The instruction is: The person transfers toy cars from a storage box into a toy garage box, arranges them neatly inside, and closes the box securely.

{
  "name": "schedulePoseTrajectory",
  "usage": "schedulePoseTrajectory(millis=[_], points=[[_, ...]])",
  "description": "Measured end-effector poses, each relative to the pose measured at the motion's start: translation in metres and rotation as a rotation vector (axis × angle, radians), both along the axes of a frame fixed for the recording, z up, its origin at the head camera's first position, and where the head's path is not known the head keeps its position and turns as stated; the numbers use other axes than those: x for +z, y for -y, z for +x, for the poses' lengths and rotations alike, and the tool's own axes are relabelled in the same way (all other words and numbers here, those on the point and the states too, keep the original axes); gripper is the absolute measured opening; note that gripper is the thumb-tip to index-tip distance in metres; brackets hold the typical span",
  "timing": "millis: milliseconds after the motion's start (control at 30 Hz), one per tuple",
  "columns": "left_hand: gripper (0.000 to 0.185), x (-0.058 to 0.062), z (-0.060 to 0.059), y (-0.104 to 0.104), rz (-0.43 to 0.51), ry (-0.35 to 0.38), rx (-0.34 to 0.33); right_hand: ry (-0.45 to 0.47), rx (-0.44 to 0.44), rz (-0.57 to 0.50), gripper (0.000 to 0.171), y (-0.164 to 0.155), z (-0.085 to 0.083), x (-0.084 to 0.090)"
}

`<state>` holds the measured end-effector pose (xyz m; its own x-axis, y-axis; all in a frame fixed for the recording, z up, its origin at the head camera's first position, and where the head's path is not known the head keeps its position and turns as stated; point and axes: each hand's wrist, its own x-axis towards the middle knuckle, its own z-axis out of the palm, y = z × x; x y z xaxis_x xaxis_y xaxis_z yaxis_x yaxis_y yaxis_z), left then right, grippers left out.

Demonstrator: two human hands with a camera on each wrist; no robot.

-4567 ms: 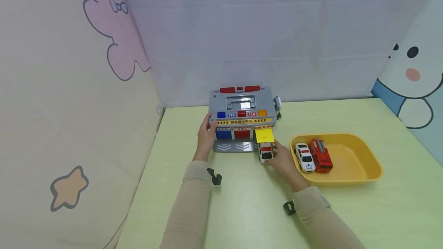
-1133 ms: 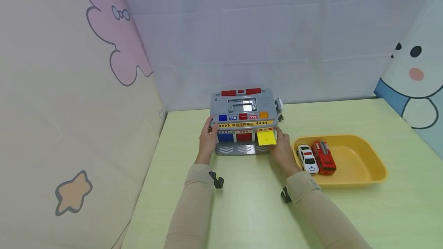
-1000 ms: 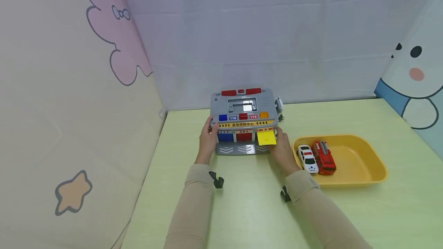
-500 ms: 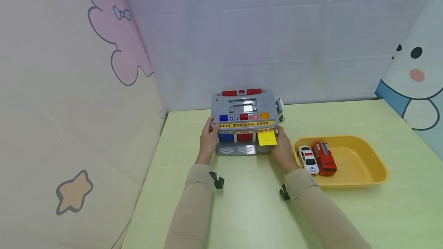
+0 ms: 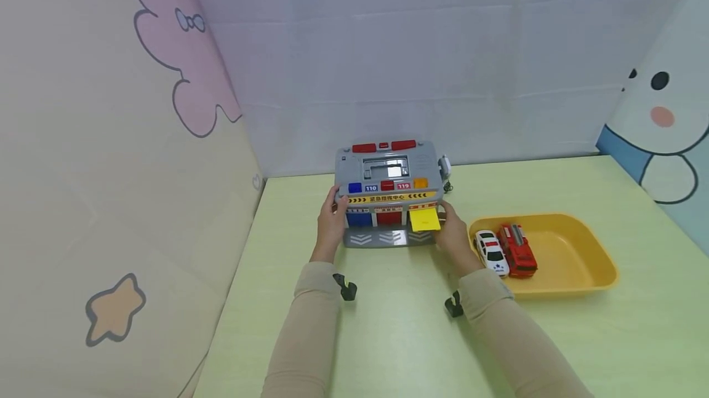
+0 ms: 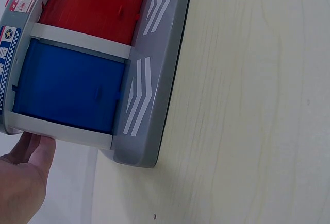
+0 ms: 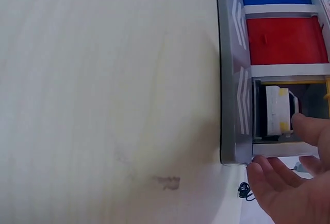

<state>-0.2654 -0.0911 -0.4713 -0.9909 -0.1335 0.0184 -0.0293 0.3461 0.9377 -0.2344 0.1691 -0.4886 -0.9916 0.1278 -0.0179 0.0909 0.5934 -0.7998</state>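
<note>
- The left hand (image 5: pixel 331 223) rested against the left end of the toy rescue station (image 5: pixel 388 192), thumb up by its upper corner; the left wrist view showed only relaxed fingertips (image 6: pixel 36 152) touching the station's corner, curled round nothing.
- The right hand (image 5: pixel 451 235) lay at the station's right front corner, just beside the raised yellow door (image 5: pixel 424 220). Its fingers looked straight and loose, with no grip on anything.
- Only the right wrist view looked into the open bay: a white car with yellow markings (image 7: pixel 278 110) sat inside, and one fingertip (image 7: pixel 309 126) reached across the opening near it. Whether it touched the car could not be told.
- From the head view the yellow door hid that car completely.
- The blue door (image 6: pixel 67 85) and red door (image 6: pixel 95 10) were down, seen close in the left wrist view, with white chevrons on the grey ramp (image 6: pixel 149 80) before them.
- The station stood on the pale green table (image 5: pixel 388 336), near the back wall.
- Only the head view showed the yellow tray (image 5: pixel 576 256) to the right, holding a white police car (image 5: pixel 490 253) and a red fire truck (image 5: pixel 516 249) side by side.
</note>
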Motion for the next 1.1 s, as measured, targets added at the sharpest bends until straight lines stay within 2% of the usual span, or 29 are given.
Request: schedulePoseTrajectory(millis=[300, 467, 567, 733, 933, 1100], points=[[0.056, -0.004, -0.003, 0.002, -0.004, -0.012, -0.004, 0.091, -0.009, -0.092, 0.064, -0.001, 0.002, 0.009], [0.058, -0.005, -0.004, 0.003, -0.007, -0.001, -0.001, 0.091, 0.005, -0.071, 0.052, -0.004, 0.002, 0.013], [0.059, -0.005, -0.005, 0.003, -0.001, 0.007, -0.002, 0.119, 0.025, -0.086, 0.051, -0.006, 0.001, 0.015], [0.059, -0.005, -0.004, 0.003, 0.014, 0.011, -0.005, 0.163, 0.065, -0.185, 0.055, -0.011, 0.000, 0.018], [0.060, -0.006, -0.003, 0.003, 0.024, 0.008, -0.009, 0.219, 0.128, -0.404, 0.054, -0.017, -0.001, 0.022], [0.059, -0.005, -0.003, 0.003, 0.017, 0.005, -0.004, 0.252, 0.160, -0.452, 0.056, -0.019, 0.005, 0.034]])
